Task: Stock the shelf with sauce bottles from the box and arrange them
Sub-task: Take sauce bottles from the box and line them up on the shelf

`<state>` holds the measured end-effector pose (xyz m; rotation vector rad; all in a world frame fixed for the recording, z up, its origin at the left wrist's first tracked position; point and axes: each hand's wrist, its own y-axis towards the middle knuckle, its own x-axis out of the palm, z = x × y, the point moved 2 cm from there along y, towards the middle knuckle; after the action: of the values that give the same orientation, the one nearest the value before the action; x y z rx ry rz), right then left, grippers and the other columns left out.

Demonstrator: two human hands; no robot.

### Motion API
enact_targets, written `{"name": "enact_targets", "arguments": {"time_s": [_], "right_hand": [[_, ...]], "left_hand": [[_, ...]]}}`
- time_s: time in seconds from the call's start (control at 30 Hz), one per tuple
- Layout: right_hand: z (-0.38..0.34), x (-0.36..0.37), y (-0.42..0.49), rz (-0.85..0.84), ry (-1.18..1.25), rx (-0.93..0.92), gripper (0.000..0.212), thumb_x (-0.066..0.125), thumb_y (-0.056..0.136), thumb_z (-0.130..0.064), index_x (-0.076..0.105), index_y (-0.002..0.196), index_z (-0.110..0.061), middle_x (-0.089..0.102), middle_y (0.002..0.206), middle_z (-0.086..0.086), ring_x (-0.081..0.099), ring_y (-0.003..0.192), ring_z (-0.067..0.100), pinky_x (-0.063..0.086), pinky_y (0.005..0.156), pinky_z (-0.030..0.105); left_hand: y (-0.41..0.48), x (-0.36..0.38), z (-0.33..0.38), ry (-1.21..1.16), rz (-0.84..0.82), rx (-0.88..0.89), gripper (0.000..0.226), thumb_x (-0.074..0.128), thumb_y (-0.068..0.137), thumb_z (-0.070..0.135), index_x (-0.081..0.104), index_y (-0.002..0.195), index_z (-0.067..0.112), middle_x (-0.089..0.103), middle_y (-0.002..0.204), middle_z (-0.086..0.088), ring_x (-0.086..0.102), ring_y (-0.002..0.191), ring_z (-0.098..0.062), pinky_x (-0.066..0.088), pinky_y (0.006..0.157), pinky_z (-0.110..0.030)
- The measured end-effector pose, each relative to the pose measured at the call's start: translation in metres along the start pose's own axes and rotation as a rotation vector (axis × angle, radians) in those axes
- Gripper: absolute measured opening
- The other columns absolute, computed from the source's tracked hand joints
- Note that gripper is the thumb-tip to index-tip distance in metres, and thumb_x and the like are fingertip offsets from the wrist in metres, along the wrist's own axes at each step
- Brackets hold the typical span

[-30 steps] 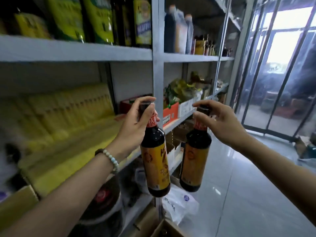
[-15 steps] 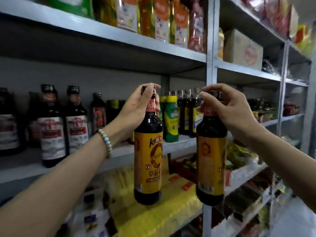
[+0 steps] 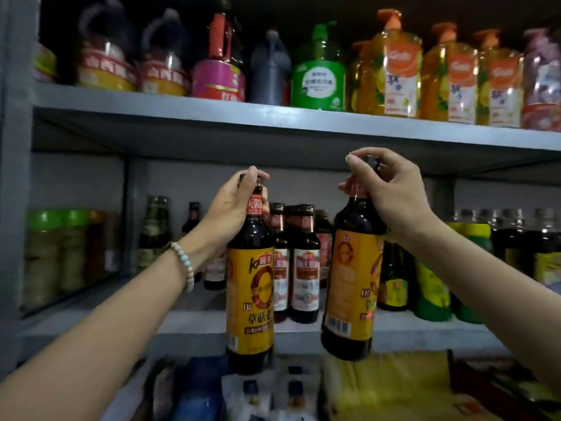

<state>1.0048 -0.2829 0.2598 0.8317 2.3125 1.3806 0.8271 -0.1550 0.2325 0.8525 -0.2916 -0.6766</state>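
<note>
Two dark sauce bottles hang by their necks before the grey shelf (image 3: pixel 188 326). Left hand (image 3: pixel 233 205) grips the left bottle (image 3: pixel 250 299), upright, its base below the shelf edge. Right hand (image 3: pixel 391 192) pinches the right bottle (image 3: pixel 352 287), tilted slightly. Behind them stand red-labelled bottles (image 3: pixel 305 268), probably sauce too. Green-capped jars (image 3: pixel 51 256) sit far left.

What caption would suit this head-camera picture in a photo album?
Each hand, left and right, lifts a yellow-labelled sauce bottle by its neck toward a stocked grey shelf.
</note>
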Motion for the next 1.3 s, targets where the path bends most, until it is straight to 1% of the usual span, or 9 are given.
{"name": "enact_targets", "arguments": {"time_s": [0.13,0.37,0.5,0.67,0.73,0.83,0.9,1.1,1.3], "right_hand": [[0.017,0.067,0.014,-0.028,0.078,0.002,0.018,0.067,0.087,-0.018,0.066,0.101,-0.007,0.067,0.087,0.006,0.071,0.078,0.026,0.058,0.068,0.026],[0.055,0.161,0.037,-0.011,0.160,0.025,0.019,0.067,0.087,-0.018,0.066,0.101,-0.006,0.067,0.088,0.006,0.070,0.071,0.015,0.060,0.073,0.033],[0.081,0.198,0.043,-0.026,0.118,0.025,0.020,0.068,0.087,-0.020,0.067,0.101,-0.007,0.068,0.086,0.006,0.069,0.071,0.012,0.060,0.074,0.038],[0.113,0.230,0.048,-0.105,0.051,0.064,0.022,0.068,0.086,-0.026,0.066,0.103,-0.012,0.071,0.093,0.007,0.072,0.078,0.017,0.060,0.074,0.035],[0.122,0.238,0.048,-0.140,0.014,0.054,0.026,0.068,0.087,-0.027,0.066,0.107,-0.011,0.071,0.097,0.005,0.072,0.077,0.012,0.058,0.071,0.029],[0.132,0.247,0.047,-0.156,0.015,0.059,0.026,0.068,0.087,-0.022,0.066,0.108,-0.007,0.068,0.090,0.003,0.066,0.062,-0.005,0.048,0.056,0.009],[0.139,0.252,0.046,-0.170,0.020,0.070,0.025,0.068,0.086,-0.020,0.067,0.108,-0.006,0.067,0.087,0.000,0.063,0.059,-0.010,0.044,0.052,0.006],[0.155,0.263,0.044,-0.202,-0.035,0.075,0.024,0.070,0.083,-0.032,0.071,0.103,-0.017,0.070,0.101,-0.004,0.065,0.088,0.001,0.049,0.070,0.009],[0.162,0.272,0.042,-0.235,-0.036,0.068,0.026,0.071,0.081,-0.036,0.071,0.102,-0.020,0.071,0.100,-0.005,0.067,0.091,0.009,0.055,0.078,0.025]], "left_hand": [[0.008,-0.067,-0.003,0.054,0.056,0.000,0.031,0.039,0.096,0.041,0.053,0.102,0.014,0.052,0.072,0.000,0.053,0.061,-0.010,0.048,0.061,-0.024],[0.023,-0.156,-0.013,0.156,0.131,0.034,0.031,0.036,0.097,0.038,0.052,0.101,0.012,0.051,0.071,-0.002,0.054,0.058,-0.008,0.049,0.057,-0.018],[0.028,-0.188,-0.030,0.154,0.163,0.007,0.031,0.038,0.096,0.040,0.053,0.101,0.013,0.052,0.073,-0.003,0.055,0.060,-0.009,0.050,0.056,-0.019],[0.034,-0.214,-0.056,0.177,0.241,-0.037,0.031,0.039,0.094,0.044,0.055,0.096,0.018,0.056,0.072,0.000,0.057,0.062,-0.009,0.051,0.061,-0.021],[0.036,-0.221,-0.065,0.190,0.263,-0.059,0.030,0.039,0.094,0.045,0.057,0.096,0.020,0.057,0.074,0.001,0.059,0.064,-0.010,0.051,0.066,-0.025],[0.039,-0.229,-0.077,0.197,0.279,-0.076,0.030,0.040,0.094,0.043,0.058,0.097,0.020,0.058,0.074,0.000,0.061,0.064,-0.009,0.050,0.069,-0.026],[0.041,-0.232,-0.081,0.191,0.274,-0.079,0.031,0.040,0.094,0.043,0.059,0.097,0.019,0.058,0.074,0.000,0.061,0.064,-0.009,0.051,0.067,-0.025],[0.043,-0.235,-0.095,0.186,0.258,-0.103,0.038,0.041,0.092,0.047,0.059,0.102,0.016,0.059,0.076,0.000,0.062,0.066,-0.011,0.052,0.063,-0.024],[0.045,-0.237,-0.099,0.216,0.239,-0.101,0.038,0.041,0.091,0.049,0.059,0.101,0.017,0.060,0.077,0.000,0.062,0.068,-0.011,0.050,0.068,-0.027]]}}
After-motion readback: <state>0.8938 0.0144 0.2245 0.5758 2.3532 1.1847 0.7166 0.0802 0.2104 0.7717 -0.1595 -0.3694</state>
